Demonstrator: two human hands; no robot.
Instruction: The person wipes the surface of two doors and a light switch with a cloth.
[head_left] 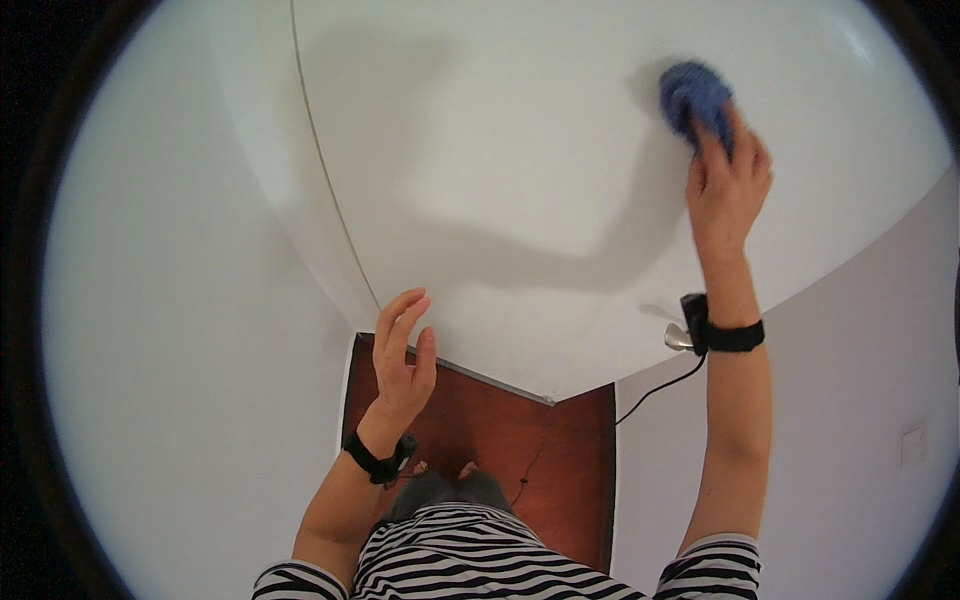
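A crumpled blue cloth [694, 95] is pressed against the upper right of a white door [520, 170]. Fingers of my right hand [730, 195] are bent over its lower edge and hold it; part of the cloth hides under them. My left hand [405, 360] is held up in front of the door's lower left, near its bottom corner. Nothing is in it, and its fingers are loosely curved and apart. Both wrists wear black straps with small devices.
A metal door handle [677, 337] shows beside my right wrist strap, with a black cable [665, 390] hanging below. White walls [170, 330] stand on both sides; a wall switch [913, 447] is at right. Reddish-brown floor [570, 450] and my feet lie below the door's bottom edge.
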